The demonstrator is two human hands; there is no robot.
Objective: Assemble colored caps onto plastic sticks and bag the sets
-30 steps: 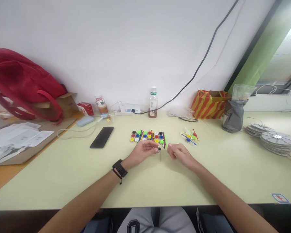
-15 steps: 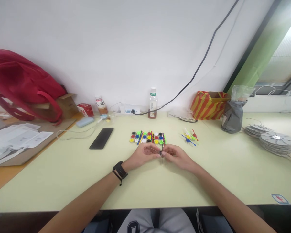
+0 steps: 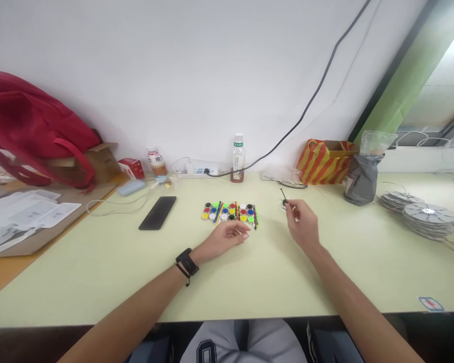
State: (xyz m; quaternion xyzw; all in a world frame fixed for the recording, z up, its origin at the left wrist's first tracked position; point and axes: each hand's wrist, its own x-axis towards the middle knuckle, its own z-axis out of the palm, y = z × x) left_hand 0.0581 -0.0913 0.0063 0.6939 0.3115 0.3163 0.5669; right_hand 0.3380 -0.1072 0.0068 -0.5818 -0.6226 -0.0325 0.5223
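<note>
Black stick-and-disc piece [image 3: 285, 202] pinched in grip of right hand [image 3: 303, 224], right of coloured discs [image 3: 225, 210]; slack pinch could drop it. Left hand [image 3: 223, 239] loosely spread, seemingly empty, near discs; careless forward nudge could scatter them.

Open lane across table [image 3: 270, 277] between left hand [image 3: 225, 239] and right hand [image 3: 303, 225], also nearside between forearms [image 3: 344, 285]. Small discs [image 3: 232, 212] block straight ahead of left hand; phone [image 3: 158, 213] farther left. Bottle [image 3: 238, 160] stands behind discs, at the wall [image 3: 196, 75]. Striped bag [image 3: 320, 164] and grey bag [image 3: 361, 181] block back right.
</note>
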